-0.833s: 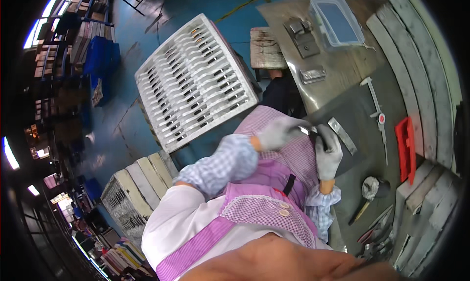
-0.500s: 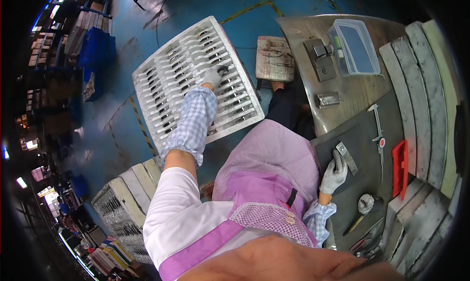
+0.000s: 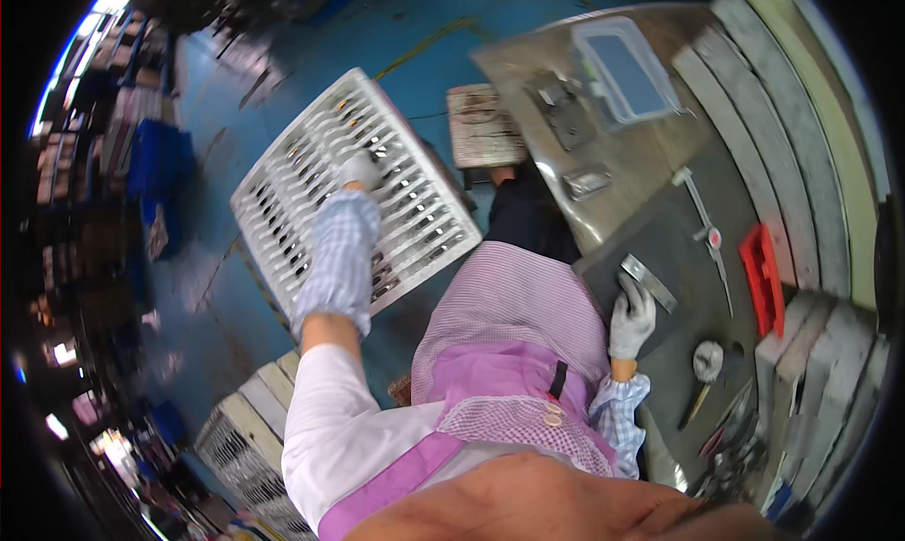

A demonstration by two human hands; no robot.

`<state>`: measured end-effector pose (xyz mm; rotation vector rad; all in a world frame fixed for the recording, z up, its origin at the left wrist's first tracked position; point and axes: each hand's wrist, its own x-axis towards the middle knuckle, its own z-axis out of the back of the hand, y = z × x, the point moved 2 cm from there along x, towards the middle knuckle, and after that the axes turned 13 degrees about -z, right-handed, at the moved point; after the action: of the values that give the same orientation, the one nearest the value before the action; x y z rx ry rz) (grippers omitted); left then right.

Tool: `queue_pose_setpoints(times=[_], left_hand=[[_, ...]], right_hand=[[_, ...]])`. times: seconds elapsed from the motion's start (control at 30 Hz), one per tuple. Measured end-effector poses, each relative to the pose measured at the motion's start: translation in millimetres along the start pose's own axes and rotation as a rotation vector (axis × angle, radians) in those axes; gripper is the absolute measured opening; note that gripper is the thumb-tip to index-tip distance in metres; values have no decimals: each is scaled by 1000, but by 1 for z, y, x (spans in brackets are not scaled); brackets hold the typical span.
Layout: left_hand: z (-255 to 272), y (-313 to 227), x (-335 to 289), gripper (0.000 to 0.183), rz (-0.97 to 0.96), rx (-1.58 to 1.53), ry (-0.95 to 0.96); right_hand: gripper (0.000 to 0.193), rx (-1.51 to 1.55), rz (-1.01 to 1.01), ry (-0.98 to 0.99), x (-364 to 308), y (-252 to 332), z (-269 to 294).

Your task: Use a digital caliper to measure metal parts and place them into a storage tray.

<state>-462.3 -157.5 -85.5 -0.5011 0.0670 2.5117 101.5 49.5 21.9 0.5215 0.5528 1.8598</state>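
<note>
My left hand (image 3: 359, 172), in a pale work glove, reaches into a white slotted tray (image 3: 451, 251). Rows of small dark metal parts fill the slots. Its fingertips are at a slot in the upper right half; blur hides whether they grip a part. On the right, my gloved right hand (image 3: 633, 322) rests over the dark mat (image 3: 603, 258) with bent fingers against the end of a flat, shiny metal block (image 3: 649, 283). The block slants away to the right of the fingertips.
Beyond the block lie a caliper (image 3: 705, 232) and a red holder (image 3: 761, 279). A clear plastic box (image 3: 627, 74), a dark metal fixture (image 3: 566, 117) and a small metal block (image 3: 586, 182) sit farther back. Grey-white trays (image 3: 754, 155) stand along the right; a worn stool (image 3: 485, 126) is beyond the bench.
The whole view has shifted and turned slightly. My left hand remains over the tray, its fingers now blurred. My right hand stays by the metal block, which now lies at a flatter slant.
</note>
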Motion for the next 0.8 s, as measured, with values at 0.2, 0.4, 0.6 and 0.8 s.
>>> queue_pose_setpoints(times=[0.2,0.4,0.6,0.8], left_hand=[[64,-148,-182,28,-810,-351,-96],[24,-320,-284,28,-1146,-687,-14],[10,-363,-278,32,-940,-690,-256],[-14,-398,-292,64,-1250,-439,-273]], right_hand=[[33,446,-168,273,-2,67,30],[35,138,-85,498,12,49,57],[26,547,-528,379,39,-11,63],[20,559,-334,337,45,-34,70]])
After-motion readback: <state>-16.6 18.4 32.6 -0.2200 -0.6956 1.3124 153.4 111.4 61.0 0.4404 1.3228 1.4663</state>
